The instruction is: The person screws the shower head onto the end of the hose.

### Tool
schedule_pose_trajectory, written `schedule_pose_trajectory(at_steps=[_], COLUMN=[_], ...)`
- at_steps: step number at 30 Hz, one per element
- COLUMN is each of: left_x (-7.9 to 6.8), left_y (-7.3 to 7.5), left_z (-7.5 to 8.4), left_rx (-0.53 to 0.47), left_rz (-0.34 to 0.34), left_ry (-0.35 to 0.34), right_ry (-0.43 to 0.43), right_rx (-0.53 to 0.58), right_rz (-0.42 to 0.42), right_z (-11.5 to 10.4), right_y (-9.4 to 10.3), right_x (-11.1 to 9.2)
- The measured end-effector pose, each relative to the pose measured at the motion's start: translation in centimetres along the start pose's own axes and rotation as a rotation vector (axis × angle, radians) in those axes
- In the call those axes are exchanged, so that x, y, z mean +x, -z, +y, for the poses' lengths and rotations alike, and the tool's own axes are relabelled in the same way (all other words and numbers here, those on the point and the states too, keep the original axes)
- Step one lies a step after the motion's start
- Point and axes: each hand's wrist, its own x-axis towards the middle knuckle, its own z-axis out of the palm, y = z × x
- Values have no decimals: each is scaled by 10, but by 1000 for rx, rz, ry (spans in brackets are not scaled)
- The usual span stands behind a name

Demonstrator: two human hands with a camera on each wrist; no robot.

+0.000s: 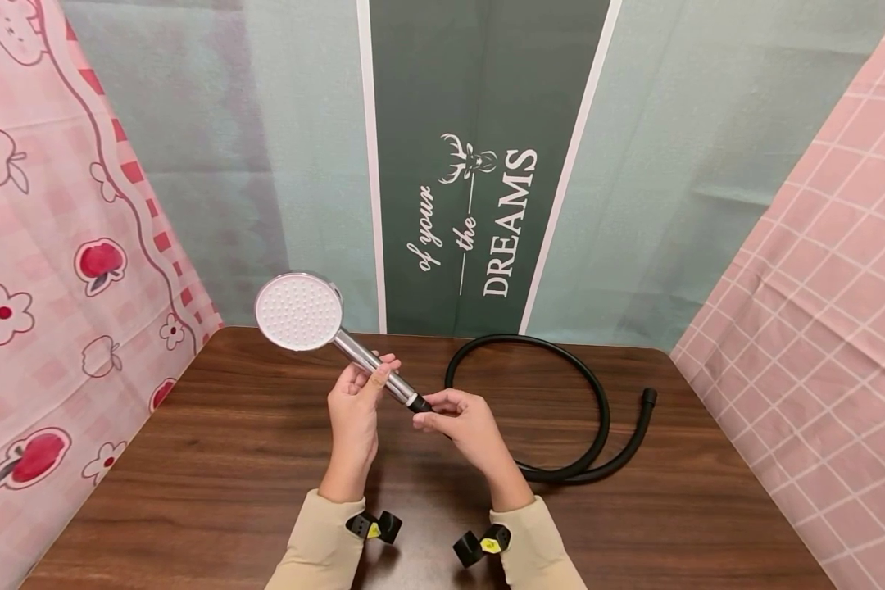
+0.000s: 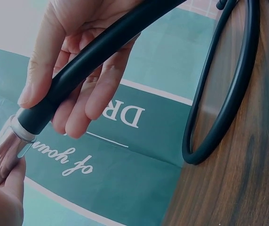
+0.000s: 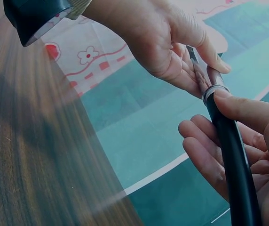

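"Two hands were engaged. What did the left hand (image 1: 354, 410) hold?"

"It gripped the chrome handle (image 1: 361, 352) of a shower head (image 1: 298, 311), thumb on one side and fingers on the other. The round white spray face lay beyond that hand, up and to its left, turned toward the head camera."

"And the right hand (image 1: 465, 422)?"

"It held one end of a black hose (image 1: 605, 418) between thumb and fingers. That end stood just beyond the thumb tip, in line with the handle and touching the white collar (image 2: 22, 129) at its lower end. Whether the thread was engaged could not be told."

"Position of the handle's lower end?"

"Between the two hands, near the right thumb, above the wooden table (image 1: 265, 492)."

"The remaining hose?"

"It ran from under the right hand into a wide loop over the table, on that hand's right. Its free end fitting (image 1: 650, 397) pointed away from the person, well apart from both hands."
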Motion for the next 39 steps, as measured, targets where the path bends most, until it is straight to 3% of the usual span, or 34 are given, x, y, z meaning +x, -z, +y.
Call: schedule_pose_trajectory(at_steps=[12, 20, 39], left_x=[0, 1, 1], left_y=[3, 2, 3], left_z=[-4, -3, -1], left_rx=[-16, 0, -3], left_rz=[-32, -6, -13], left_ry=[-64, -4, 11], right_ry=[8, 40, 35], right_rx=[-24, -4, -3], right_rz=[-11, -64, -90], right_z=[0, -2, -2], right_y=[1, 1, 0], right_x=[0, -1, 0])
